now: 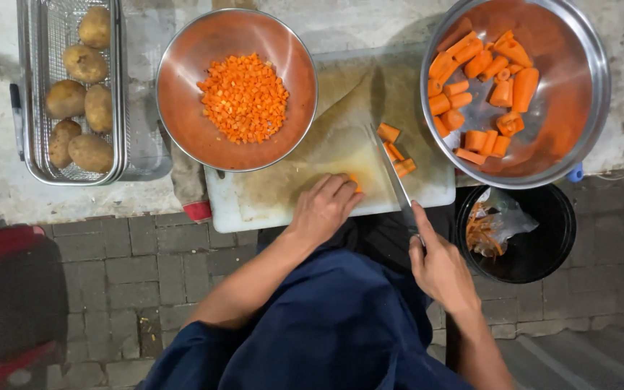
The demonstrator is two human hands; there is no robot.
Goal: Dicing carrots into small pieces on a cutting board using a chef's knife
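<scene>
Grey paving bricks run under a low, worn stone slab (9,195) that carries a stained white cutting board (283,202) at its near edge. On the board, the left hand (323,209) lies palm down with its fingers curled over a small carrot piece (355,182), of which only an orange sliver shows at the fingertips. The right hand (438,267) is wrapped around the handle of a knife (393,173), index finger stretched along the spine; the blade reaches away across the board, just right of the left hand's fingertips. Beyond the blade, a few cut carrot chunks (396,150) sit on the board, near the covered piece but apart from it.

Far left of the board stands a steel bowl (182,115) holding a heap of diced carrot (244,98). To the far right, a larger steel bowl (586,108) holds peeled carrot lengths (482,72). At the left end of the slab, a wire basket (34,101) contains brown potatoes (84,63). Below the large bowl, near right, a black bucket (554,245) holds a clear plastic bag with carrot peelings (492,225). Dark blue cloth covers the person's lap.
</scene>
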